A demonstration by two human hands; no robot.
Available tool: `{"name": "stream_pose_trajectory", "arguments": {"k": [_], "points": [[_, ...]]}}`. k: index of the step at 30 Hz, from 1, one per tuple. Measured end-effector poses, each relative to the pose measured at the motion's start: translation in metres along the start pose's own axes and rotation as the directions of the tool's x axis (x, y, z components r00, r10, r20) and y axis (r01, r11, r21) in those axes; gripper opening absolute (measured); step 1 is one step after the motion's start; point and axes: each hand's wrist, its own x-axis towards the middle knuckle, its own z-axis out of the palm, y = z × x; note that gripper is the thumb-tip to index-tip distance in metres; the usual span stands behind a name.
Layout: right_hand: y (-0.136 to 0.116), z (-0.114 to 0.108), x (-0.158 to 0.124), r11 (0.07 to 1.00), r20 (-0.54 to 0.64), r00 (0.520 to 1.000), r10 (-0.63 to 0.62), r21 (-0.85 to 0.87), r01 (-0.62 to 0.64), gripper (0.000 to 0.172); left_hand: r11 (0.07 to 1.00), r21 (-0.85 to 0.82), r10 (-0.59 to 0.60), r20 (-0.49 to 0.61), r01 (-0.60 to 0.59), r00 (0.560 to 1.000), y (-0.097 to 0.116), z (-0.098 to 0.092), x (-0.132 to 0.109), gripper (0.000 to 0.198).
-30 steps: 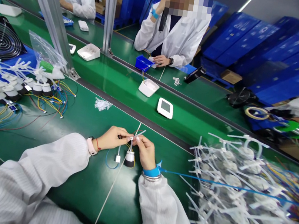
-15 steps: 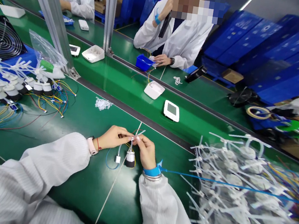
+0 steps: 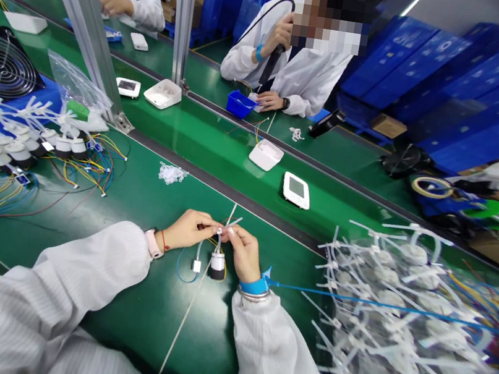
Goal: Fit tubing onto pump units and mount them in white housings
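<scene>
My left hand (image 3: 190, 231) and my right hand (image 3: 243, 252) meet above the green belt (image 3: 138, 302), their fingertips pinching a small white cable tie (image 3: 223, 230) around thin wires. Under the fingers hangs a small cylindrical part (image 3: 218, 265), white on top and black at the base, standing on the belt. To its left, a blue wire loops to a small white connector (image 3: 196, 265). Yellow wires (image 3: 213, 243) run behind the hands. The fingers hide the tie's middle.
Bundles of tied white parts with coloured wires lie to the right (image 3: 399, 315) and left (image 3: 17, 140). A second belt (image 3: 220, 132) carries a white housing (image 3: 266, 154) and a display panel (image 3: 296, 190). Across it, a co-worker (image 3: 289, 49) raises a black tool. Blue crates stand behind.
The white housing and display panel on the far belt have moved right. The co-worker's hand and tool have shifted. My hands look almost unchanged.
</scene>
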Motion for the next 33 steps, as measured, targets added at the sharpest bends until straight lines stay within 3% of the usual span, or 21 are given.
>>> {"name": "stream_pose_trajectory", "arguments": {"k": [13,22,28,33], "points": [[-0.001,-0.001,0.0,0.997,0.038,0.999,-0.013,-0.072,0.016,0.024,0.995,-0.073,-0.066,-0.045,0.063,0.997,0.003,0.001,0.0,0.026],[0.002,-0.002,0.0,0.994,0.028,0.999,-0.024,-0.109,0.027,0.025,1.0,-0.027,-0.005,-0.072,0.003,0.997,0.004,0.002,0.0,0.023],[0.017,-0.01,0.005,0.999,-0.209,0.978,-0.017,-0.033,0.011,0.028,0.999,-0.034,-0.006,-0.044,0.005,0.999,0.0,0.003,0.0,0.024],[0.02,-0.022,0.015,0.999,-0.35,0.936,-0.017,0.042,0.034,0.034,0.99,0.104,0.1,-0.041,-0.096,0.994,0.009,-0.002,-0.003,0.017]]}}
